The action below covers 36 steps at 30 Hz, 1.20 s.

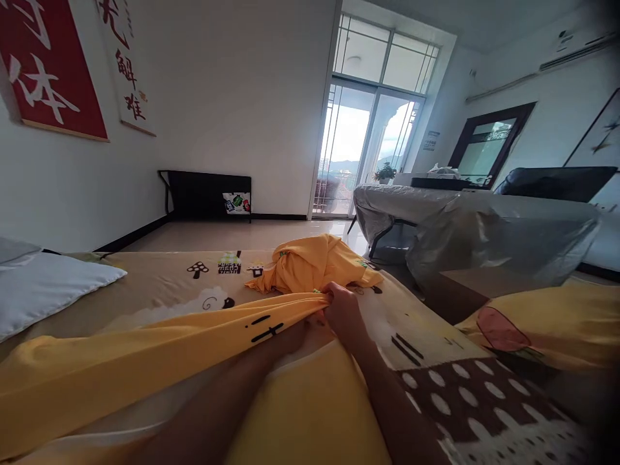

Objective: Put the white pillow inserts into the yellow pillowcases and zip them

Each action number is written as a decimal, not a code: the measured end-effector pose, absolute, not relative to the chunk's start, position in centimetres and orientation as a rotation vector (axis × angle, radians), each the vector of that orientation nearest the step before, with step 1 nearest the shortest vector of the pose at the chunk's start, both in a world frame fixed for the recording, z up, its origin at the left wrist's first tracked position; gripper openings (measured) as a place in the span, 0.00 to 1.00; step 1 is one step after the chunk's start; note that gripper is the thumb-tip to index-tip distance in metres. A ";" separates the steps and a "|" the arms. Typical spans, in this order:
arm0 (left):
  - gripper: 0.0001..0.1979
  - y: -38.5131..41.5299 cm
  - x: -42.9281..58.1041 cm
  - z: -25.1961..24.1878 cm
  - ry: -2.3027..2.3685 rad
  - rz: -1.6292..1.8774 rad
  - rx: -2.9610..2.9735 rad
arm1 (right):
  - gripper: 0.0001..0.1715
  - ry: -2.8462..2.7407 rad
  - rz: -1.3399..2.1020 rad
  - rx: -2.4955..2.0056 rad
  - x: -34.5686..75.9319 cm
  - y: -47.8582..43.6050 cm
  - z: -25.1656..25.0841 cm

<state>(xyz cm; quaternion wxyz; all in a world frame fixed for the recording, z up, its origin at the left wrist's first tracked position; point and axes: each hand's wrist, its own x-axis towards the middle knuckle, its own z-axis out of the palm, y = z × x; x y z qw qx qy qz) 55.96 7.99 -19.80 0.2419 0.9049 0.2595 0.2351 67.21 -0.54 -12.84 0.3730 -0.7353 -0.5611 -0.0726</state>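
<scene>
A yellow cloth (145, 352) stretches from the lower left across the bed to my hands, with more of it bunched in a heap (314, 261) farther off. My right hand (341, 310) is closed, pinching the cloth's edge near the heap. My left hand (303, 332) reaches in under the stretched cloth just left of the right hand; its fingers are hidden by the fabric. Both forearms run up from the bottom of the view. The bed sheet (416, 336) beneath is tan with cartoon prints and a brown spotted patch.
A white pillow (43, 287) lies at the left edge of the bed and a yellow pillow (542, 323) at the right. Beyond the bed stand a table under a grey cover (484, 232), a black folded frame (208, 194) against the wall and glass balcony doors (368, 142).
</scene>
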 end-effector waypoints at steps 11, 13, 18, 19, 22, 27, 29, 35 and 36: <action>0.24 3.6 52.9 -15.4 0.901 0.749 2.505 | 0.14 -1.429 -0.081 -1.717 67.0 -1.1 -12.0; 0.19 3.6 53.2 -15.0 0.619 0.675 2.505 | 0.14 -1.386 -0.027 -1.697 66.8 -1.4 -11.8; 0.11 3.5 53.4 -14.4 0.122 0.575 2.635 | 0.16 -1.354 0.078 -1.593 66.6 -1.4 -11.9; 0.10 3.4 53.2 -14.4 0.107 0.606 2.666 | 0.15 -1.364 0.091 -1.592 66.7 -1.4 -11.9; 0.11 3.0 52.5 -14.5 0.181 0.695 2.688 | 0.15 -1.398 0.109 -1.612 66.8 -1.3 -11.9; 0.16 2.5 51.2 -13.6 0.338 0.597 2.396 | 0.12 -1.395 0.226 -1.528 66.8 -1.3 -11.7; 0.16 2.3 51.0 -13.2 0.374 0.591 2.350 | 0.11 -1.378 0.347 -1.428 66.6 -1.4 -11.6; 0.16 1.7 51.3 -13.4 0.383 0.648 2.408 | 0.10 -1.344 0.521 -1.275 66.5 -1.6 -11.7; 0.16 1.7 51.4 -13.5 0.393 0.652 2.413 | 0.11 -1.348 0.519 -1.276 66.6 -1.6 -11.8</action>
